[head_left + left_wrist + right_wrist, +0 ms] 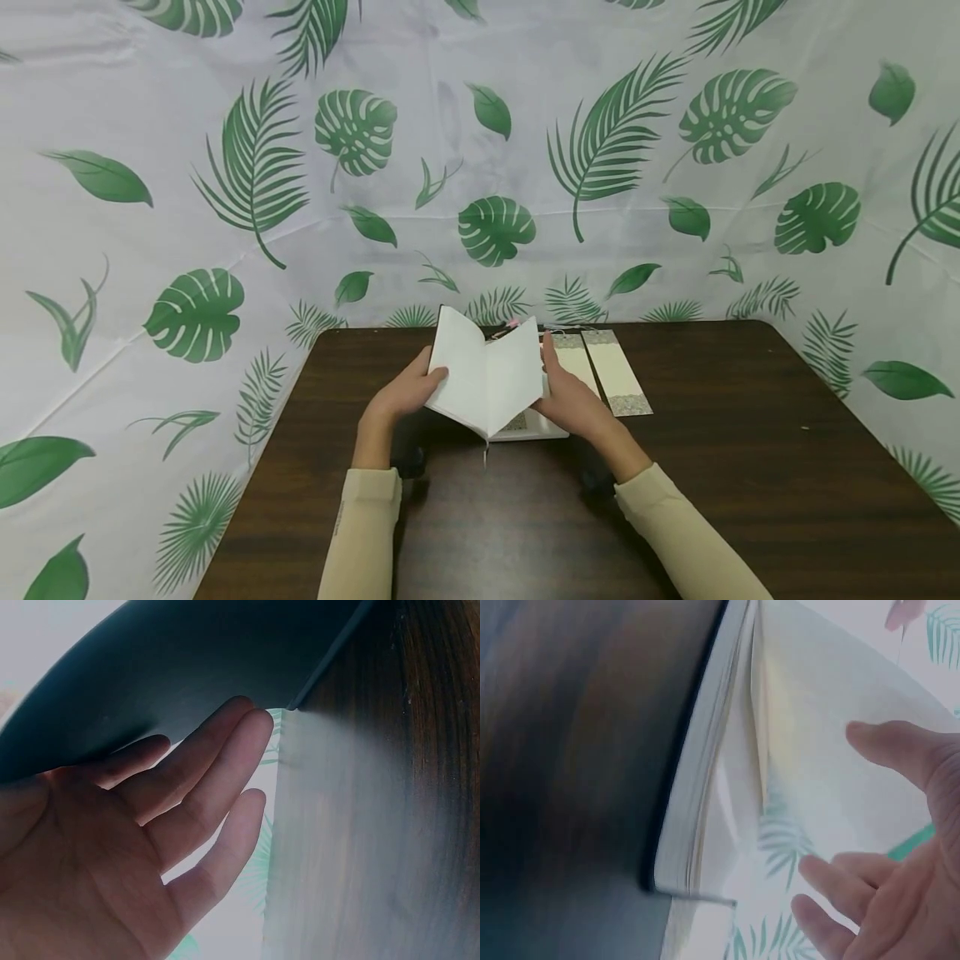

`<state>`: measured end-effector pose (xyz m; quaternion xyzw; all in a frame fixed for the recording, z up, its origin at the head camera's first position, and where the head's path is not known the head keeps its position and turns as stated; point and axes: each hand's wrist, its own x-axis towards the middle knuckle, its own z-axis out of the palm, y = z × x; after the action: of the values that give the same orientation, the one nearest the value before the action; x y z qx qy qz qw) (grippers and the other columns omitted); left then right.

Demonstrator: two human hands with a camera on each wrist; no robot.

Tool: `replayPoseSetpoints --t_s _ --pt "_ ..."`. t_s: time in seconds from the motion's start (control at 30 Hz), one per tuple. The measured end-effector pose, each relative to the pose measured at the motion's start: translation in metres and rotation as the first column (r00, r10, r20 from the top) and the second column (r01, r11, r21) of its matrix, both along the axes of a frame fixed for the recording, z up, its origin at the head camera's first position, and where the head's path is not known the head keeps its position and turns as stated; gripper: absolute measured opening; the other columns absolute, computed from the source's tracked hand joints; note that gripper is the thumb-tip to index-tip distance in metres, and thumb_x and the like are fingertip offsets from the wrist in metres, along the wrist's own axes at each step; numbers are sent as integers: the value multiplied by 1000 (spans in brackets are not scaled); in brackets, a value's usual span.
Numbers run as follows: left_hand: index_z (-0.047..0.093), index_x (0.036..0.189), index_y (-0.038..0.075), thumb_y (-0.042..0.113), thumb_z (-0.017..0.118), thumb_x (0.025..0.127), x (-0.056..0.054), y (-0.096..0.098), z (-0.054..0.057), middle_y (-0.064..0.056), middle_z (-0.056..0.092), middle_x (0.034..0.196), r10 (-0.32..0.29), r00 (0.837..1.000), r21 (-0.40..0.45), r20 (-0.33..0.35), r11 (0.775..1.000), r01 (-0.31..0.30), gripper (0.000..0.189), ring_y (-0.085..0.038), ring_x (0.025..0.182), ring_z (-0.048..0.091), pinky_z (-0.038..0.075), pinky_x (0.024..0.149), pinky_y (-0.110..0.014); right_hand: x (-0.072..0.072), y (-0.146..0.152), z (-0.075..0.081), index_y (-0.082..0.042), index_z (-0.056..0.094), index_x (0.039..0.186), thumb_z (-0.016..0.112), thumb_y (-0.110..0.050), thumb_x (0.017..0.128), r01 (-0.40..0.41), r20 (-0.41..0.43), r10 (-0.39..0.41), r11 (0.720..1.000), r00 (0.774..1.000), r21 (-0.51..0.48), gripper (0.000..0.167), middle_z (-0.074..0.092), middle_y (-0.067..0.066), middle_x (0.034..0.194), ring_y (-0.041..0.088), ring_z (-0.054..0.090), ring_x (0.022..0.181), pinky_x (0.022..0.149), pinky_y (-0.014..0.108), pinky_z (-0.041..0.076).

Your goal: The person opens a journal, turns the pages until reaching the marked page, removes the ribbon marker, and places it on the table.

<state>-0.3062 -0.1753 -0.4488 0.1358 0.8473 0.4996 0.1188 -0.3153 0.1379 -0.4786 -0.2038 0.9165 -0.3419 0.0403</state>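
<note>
A notebook (457,367) with blank white pages and a dark cover (187,667) is held spread above the table, a thin ribbon (486,454) hanging from its lower end. My left hand (405,392) grips its left side, thumb on the page and fingers behind the cover. In the left wrist view the thumb is hidden. My right hand (570,400) is at the right page edge, thumb raised and fingers loosely extended. In the right wrist view, a lifted page (840,697) curves beside that thumb; whether it touches cannot be told.
Below and behind the notebook lies a white flat item (551,430). To its right are cream cards (617,371) with speckled bands. Small items, one pink (513,322), lie at the back of the dark wooden table (720,467). A leaf-patterned curtain (420,167) hangs behind.
</note>
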Motion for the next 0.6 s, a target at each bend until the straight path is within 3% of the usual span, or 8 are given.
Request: replayPoseSetpoints --t_s 0.13,0.27,0.37,0.5,0.6 --pt "17 167 -2 22 39 115 1 0 -1 -29 48 144 -4 1000 1 1 1000 4 61 -37 120 58 44 112 -57 8 -10 -1 -14 -23 169 67 -50 105 0 107 0 1000 994 2 116 33 15 175 36 49 152 115 60 46" --pt "16 167 -2 22 39 115 1 0 -2 -29 48 143 -10 1000 6 2 1000 10 61 -36 118 60 45 111 -57 14 -19 -2 -11 -10 172 63 -55 106 -59 163 56 998 985 10 109 41 13 171 36 52 151 117 60 45" --pt "17 167 -1 22 40 116 -1 0 -2 -28 49 142 -2 1000 9 7 1000 2 61 -35 117 60 45 110 -56 18 -25 -4 -9 6 174 64 -53 106 -115 152 109 993 982 33 100 50 15 165 38 56 146 115 60 47" --pt "18 167 -1 22 40 116 -2 0 -3 -27 50 142 3 1000 4 4 1000 -3 60 -35 117 60 45 111 -56 25 -32 -7 -7 45 162 67 -54 103 -147 114 132 980 985 136 78 67 16 146 37 67 130 104 58 54" --pt "18 166 -2 22 39 116 -2 0 -3 -27 50 141 -1 1000 -4 -3 1000 1 60 -34 117 61 46 109 -55 28 -37 -8 -10 53 156 68 -56 99 -149 93 132 967 987 207 74 70 13 140 33 69 125 98 56 56"
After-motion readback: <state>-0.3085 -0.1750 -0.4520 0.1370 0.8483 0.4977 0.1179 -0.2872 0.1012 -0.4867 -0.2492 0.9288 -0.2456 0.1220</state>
